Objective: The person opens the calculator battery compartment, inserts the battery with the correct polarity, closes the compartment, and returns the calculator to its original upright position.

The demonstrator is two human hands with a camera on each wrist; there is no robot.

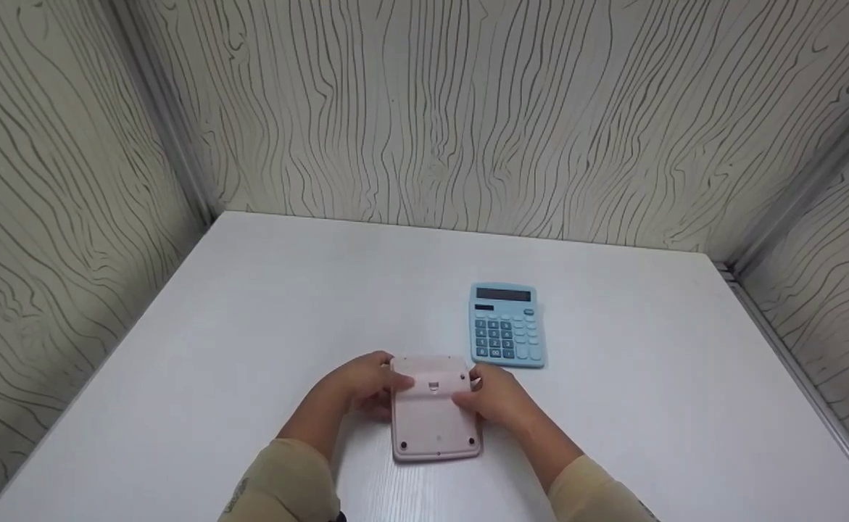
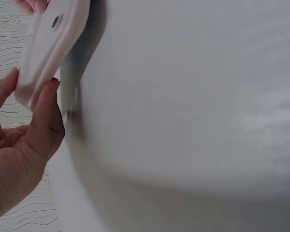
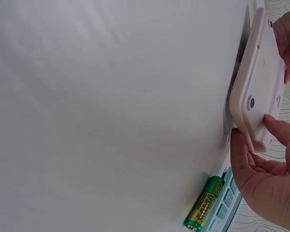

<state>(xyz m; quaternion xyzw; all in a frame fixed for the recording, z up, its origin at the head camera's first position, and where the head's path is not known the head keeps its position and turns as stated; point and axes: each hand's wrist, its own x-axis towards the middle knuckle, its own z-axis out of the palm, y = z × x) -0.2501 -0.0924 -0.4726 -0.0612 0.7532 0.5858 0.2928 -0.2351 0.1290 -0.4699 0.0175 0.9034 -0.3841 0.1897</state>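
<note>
A pink calculator is held back side up over the near middle of the table, grasped from both sides. The left hand pinches its left edge, thumb on the back, fingers bent underneath; the right hand pinches the right edge the same way, its thumb near the small latch. Both forearms angle inward from the near side, in tan sleeves. The calculator's long axis runs away from the person, the ridged latch end farthest off. Just beyond the right hand, a blue calculator lies keys up, its screen end pointing away. The right wrist view shows a green battery on the table beside it. Wood-grain patterned walls stand behind.
</note>
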